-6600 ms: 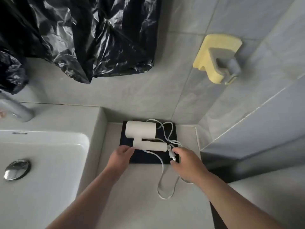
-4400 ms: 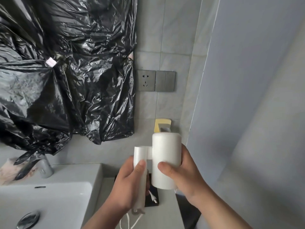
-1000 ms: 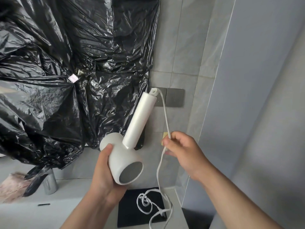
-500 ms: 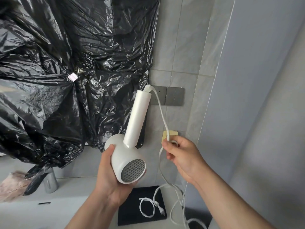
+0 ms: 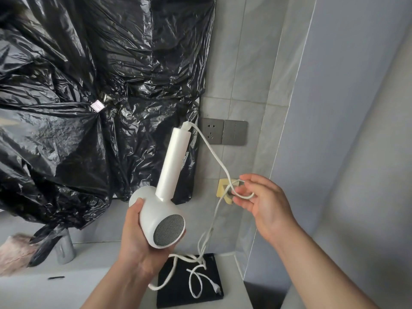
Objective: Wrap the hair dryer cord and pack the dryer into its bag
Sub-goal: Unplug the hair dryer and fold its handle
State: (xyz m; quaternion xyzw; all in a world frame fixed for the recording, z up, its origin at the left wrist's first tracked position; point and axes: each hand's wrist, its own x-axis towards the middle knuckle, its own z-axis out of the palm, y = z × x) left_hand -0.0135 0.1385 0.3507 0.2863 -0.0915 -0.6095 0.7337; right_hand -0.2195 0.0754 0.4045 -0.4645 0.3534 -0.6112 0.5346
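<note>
Clasping one hair dryer (image 5: 163, 219) in left grip (image 5: 136, 246), right grip (image 5: 265, 206) pinches one cord (image 5: 213, 156).

Setting: a bathroom; whether in a home or lodging cannot be told. Evidence: grey wall tiles (image 5: 245, 52) with pale grout lines, a white washbasin (image 5: 33, 293) beside a pale counter (image 5: 231, 277), the metal base of a tap (image 5: 64, 250) at the basin's back edge, a grey socket-and-switch plate (image 5: 224, 134) on the wall, and a yellow holder (image 5: 223, 188) fixed to the tiles below it. Also noted: black plastic sheeting (image 5: 89, 108) hung over the wall above the basin, and a white hair dryer (image 5: 162, 217) with its cord (image 5: 210, 150).
</note>
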